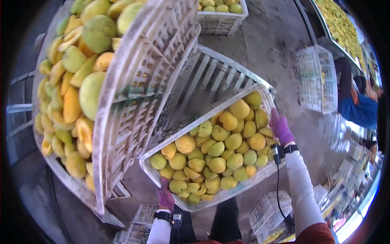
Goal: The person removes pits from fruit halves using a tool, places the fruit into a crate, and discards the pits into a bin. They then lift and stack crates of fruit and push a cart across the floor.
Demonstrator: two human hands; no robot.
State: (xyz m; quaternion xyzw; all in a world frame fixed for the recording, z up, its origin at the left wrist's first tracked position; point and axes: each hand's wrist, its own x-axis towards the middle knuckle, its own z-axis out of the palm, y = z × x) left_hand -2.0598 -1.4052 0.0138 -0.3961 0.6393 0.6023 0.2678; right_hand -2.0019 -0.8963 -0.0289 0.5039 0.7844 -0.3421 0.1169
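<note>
A white plastic crate [237, 191] full of yellow-green peaches [217, 164] is in front of me, its long side slanting up to the right. My left hand [165, 197], in a purple glove, grips the crate's near left end. At the opposite end my right hand [281, 128], gloved the same way, is closed on the rim, with the thumb side toward the far corner; part of its fingers is hidden. Beyond the held crate lies a slatted white crate or rack [227, 77], partly covered by it.
A tall white crate [134, 118] heaped with whole and halved peaches [72, 105] rises close on the left. Another filled crate [221, 22] stands at the back. On the right are a white crate [319, 79], a person in blue [357, 112] and a long bin of yellow fruit [339, 24].
</note>
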